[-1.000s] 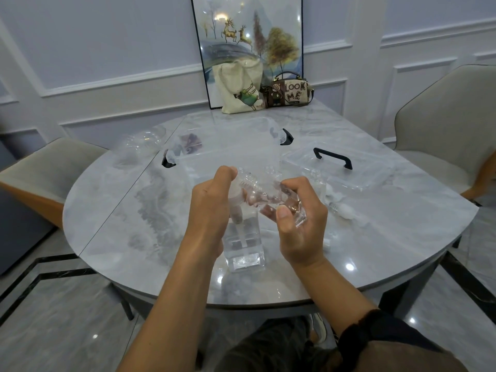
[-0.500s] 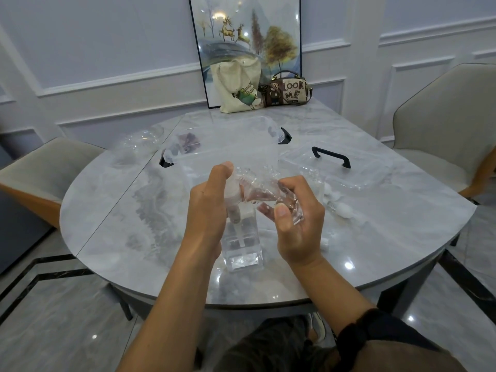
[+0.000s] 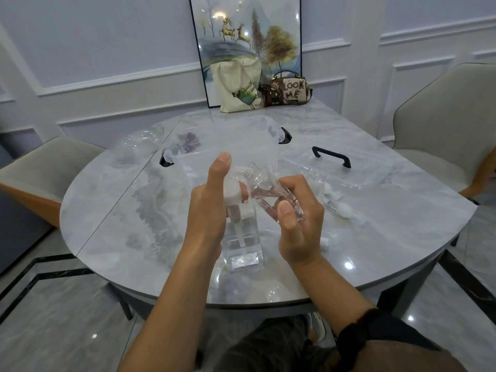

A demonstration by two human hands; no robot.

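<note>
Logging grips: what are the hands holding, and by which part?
Left hand grips the pump bottle at its neck; right hand holds the small clear bottle by its body.

The table (image 3: pixel 120 224) has a polished, marble-patterned top with bright glints. Near the table's front edge, the square bottle (image 3: pixel 243 245) is clear, glossy plastic with a matt white pump (image 3: pixel 232 193); the small bottle (image 3: pixel 271 194) above the table looks equally transparent. At the table's far edge, the tote bag (image 3: pixel 239 87) is coarse, matt cloth

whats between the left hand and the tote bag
A clear plastic box with black latches sits between left hand and tote bag, per the head view.
</note>
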